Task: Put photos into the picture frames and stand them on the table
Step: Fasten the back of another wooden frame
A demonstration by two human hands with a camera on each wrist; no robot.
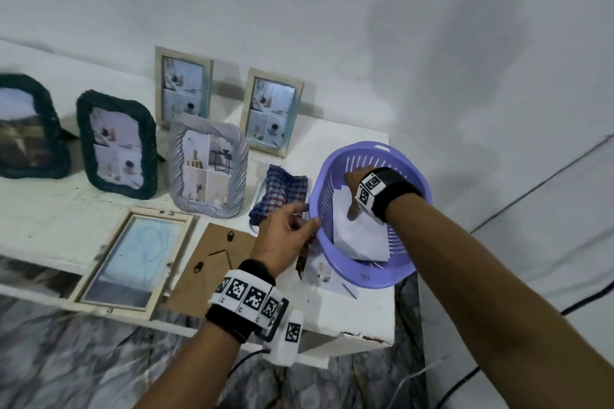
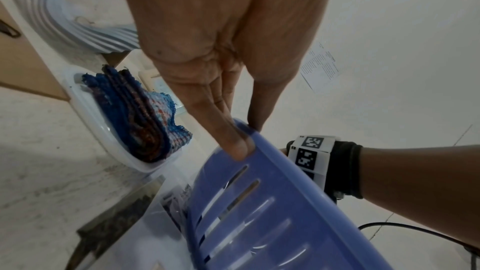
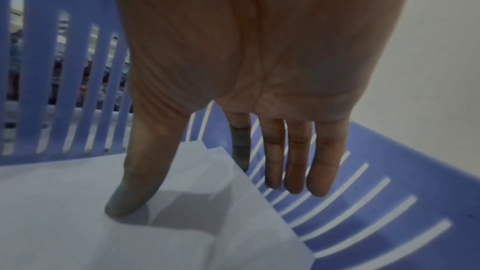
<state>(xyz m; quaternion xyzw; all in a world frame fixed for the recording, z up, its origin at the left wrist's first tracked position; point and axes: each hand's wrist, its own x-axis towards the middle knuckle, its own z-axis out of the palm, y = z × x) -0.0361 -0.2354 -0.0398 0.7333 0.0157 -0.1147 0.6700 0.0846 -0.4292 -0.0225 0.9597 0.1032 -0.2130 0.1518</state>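
Photos [image 1: 360, 236] sit as a loose white stack inside the purple basket [image 1: 408, 262] at the table's [image 1: 50, 216] right end, blank side up. My right hand [image 1: 354, 189] is down in the basket, thumb [image 3: 135, 192] pressed on the top sheet, other fingers [image 3: 296, 163] straight and hanging past the stack's edge, so nothing pinched yet. My left hand [image 1: 285, 236] steadies the basket, pinching its near rim between thumb and fingers [image 2: 233, 141]. Step in hand, as I read it: pulling one photo for the open frame [image 1: 133, 259], which lies flat at the front edge with its brown backing board [image 1: 212, 262] off and beside it. Five frames already stand filled further back; the nearest is the ribbed lilac frame [image 1: 207, 166]. Checked cloth [image 1: 282, 192] lies in a white tray between that frame and the basket. Next move needs the thumb to slide a single sheet off the stack so the fingers can get under it; sheets look thin and may lift in twos. Then flip it, lay it in the open frame, refit the board.
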